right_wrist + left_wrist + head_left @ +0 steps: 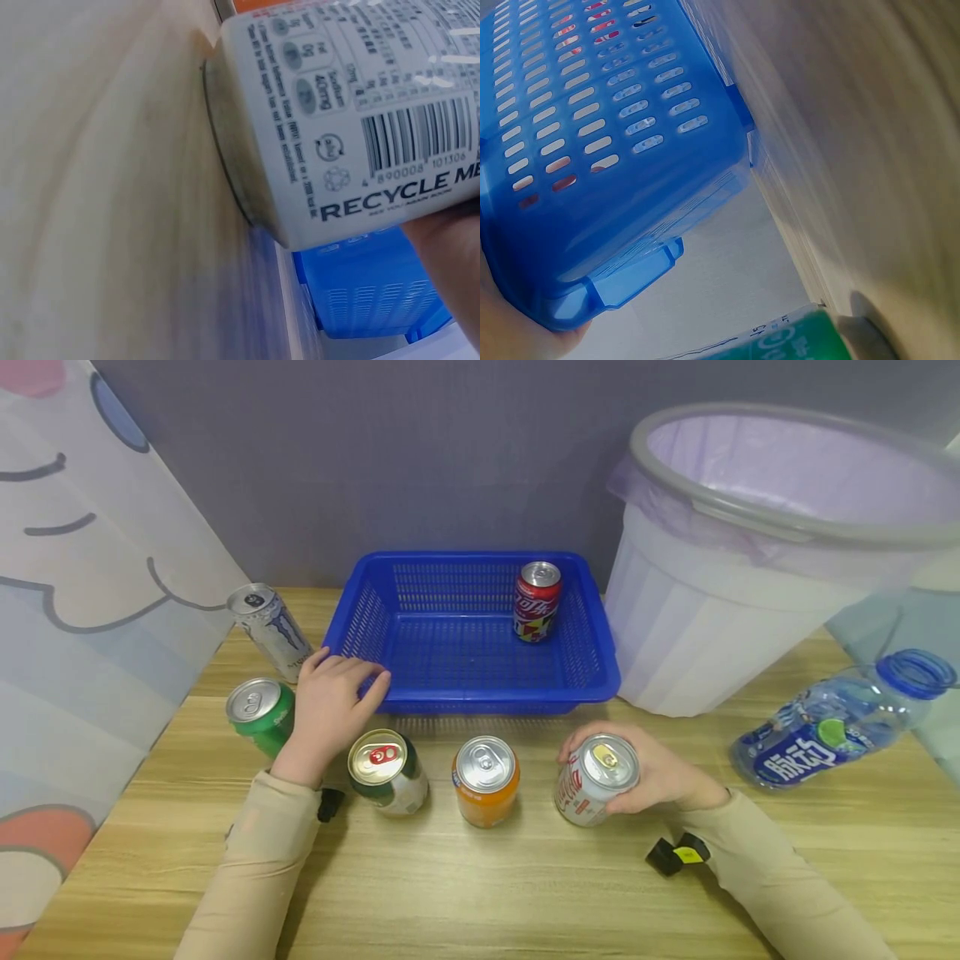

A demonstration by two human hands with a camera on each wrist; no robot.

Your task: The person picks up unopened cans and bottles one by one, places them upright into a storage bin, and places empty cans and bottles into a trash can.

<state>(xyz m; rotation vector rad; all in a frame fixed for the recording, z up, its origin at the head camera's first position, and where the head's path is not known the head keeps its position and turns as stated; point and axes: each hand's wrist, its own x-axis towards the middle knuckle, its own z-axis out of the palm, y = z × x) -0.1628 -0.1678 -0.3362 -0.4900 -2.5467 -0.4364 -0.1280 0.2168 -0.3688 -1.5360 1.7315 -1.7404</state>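
Note:
In the head view my right hand (645, 768) grips a silver-white Coca-Cola can (588, 789) standing on the table. The right wrist view shows its barcode side (360, 112) close up. My left hand (330, 710) holds the front left corner of a blue plastic basket (472, 696), with the thumb over the rim. Inside the basket, a dark red can (536, 602) stands at the back right. Between the hands stand a green-and-white can with a gold top (388, 777) and an orange can (486, 785). A green Sprite can (262, 718) stands beside the left wrist.
A white Monster can (273, 631) stands at the basket's left. A tall white bin (675, 610) with a purple liner stands right of the basket. Farther right, a blue-labelled clear plastic bottle (817, 739) appears tilted. A grey wall is behind.

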